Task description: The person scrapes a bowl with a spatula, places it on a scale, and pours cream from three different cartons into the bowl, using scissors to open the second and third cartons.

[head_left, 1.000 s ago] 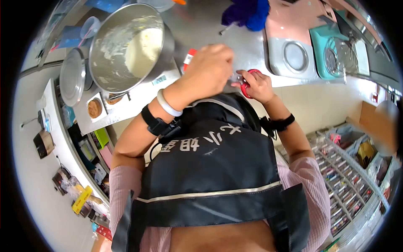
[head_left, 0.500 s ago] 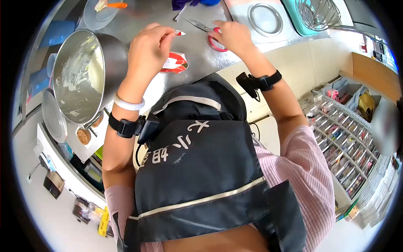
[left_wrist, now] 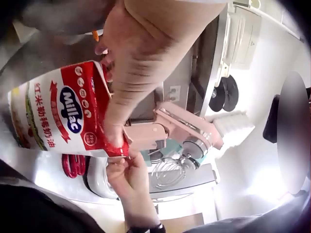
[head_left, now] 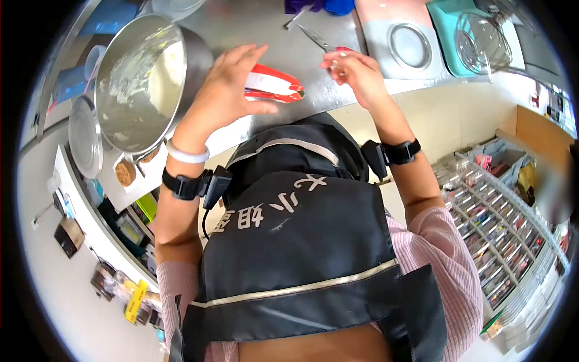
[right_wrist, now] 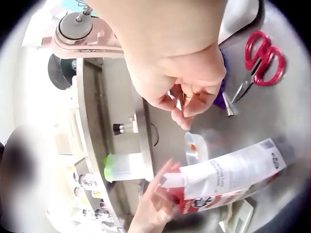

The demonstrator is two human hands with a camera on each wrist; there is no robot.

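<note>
My left hand (head_left: 226, 84) spans the top end of a red-and-white cream carton (left_wrist: 60, 109), fingers stretched out at one side and thumb at the other. The carton stands on the steel counter, and its opened top edge (head_left: 295, 93) faces me in the head view. Right of it, my right hand (head_left: 359, 72) hovers with curled fingers, pinching a small scrap (right_wrist: 181, 98) mostly hidden between the fingertips. Beyond this hand lie scissors (right_wrist: 253, 65) with red handles, out of its grasp.
A steel mixing bowl (head_left: 114, 114) with pale cream inside stands at left. A pink mixer (left_wrist: 189, 128) and a wire whisk (head_left: 479, 42) are at the right. Purple cloth (head_left: 298, 6) lies at the back. Below the bowl sits a small brown round item (head_left: 125, 173).
The scissors left my right hand and now lie on the counter. My left hand held a small red-and-white scrap half a second ago; now it spans the carton. My right hand drew back from the scissors.
</note>
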